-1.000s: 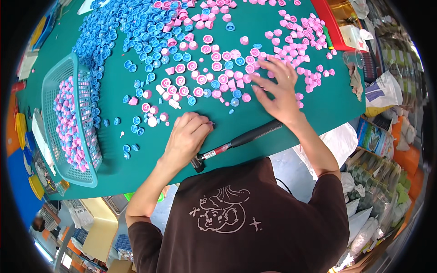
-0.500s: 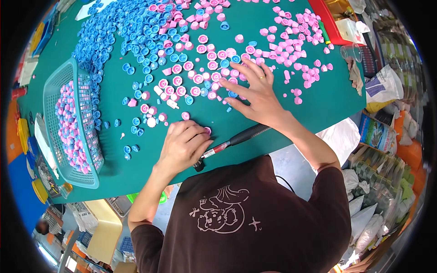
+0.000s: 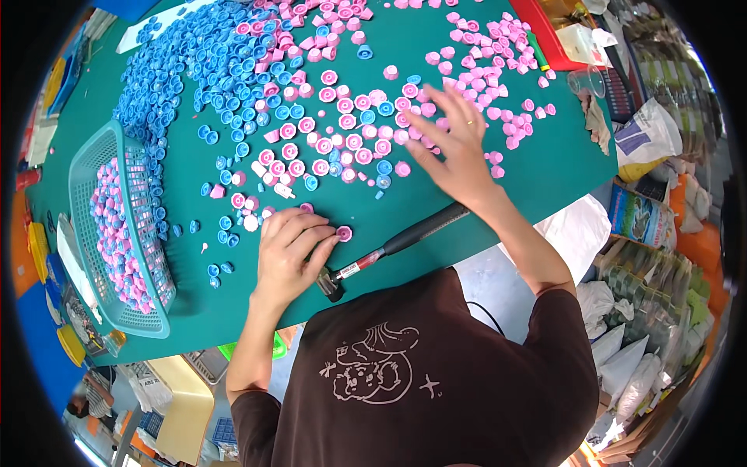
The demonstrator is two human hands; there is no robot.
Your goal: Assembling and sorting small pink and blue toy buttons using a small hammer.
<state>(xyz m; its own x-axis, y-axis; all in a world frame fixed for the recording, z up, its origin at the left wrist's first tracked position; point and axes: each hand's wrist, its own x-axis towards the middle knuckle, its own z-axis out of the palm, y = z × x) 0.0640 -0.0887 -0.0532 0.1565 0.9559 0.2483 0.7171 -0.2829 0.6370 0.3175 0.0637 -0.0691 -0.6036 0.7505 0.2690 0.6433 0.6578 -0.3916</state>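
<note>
My left hand [image 3: 288, 253] is curled low over the green table, its thumb and fingertips closed at a small pink scalloped cup-shaped piece [image 3: 344, 233]. Just beside it lies a hammer [image 3: 389, 249], its head close to my thumb and its black handle pointing up to the right. Farther right, my right hand [image 3: 457, 152] is spread, with fingers apart over the loose pink pieces; nothing shows in its grasp. Left of those fingers lie pink cup-shaped pieces [image 3: 320, 167] with their hollow sides up, mixed with blue ones [image 3: 385, 109].
A teal plastic basket [image 3: 117, 311] of joined pink and blue pieces stands at the left. A large heap of blue pieces [image 3: 210, 54] covers the far left, and more pink pieces [image 3: 498, 70] lie far right. A red tray [image 3: 545, 35] and clear cup [image 3: 585, 81] sit at the right edge.
My right hand has moved right and away, off the pieces it was over. My left hand stays by the pink piece, which now shows more fully. The whole view has shifted slightly.
</note>
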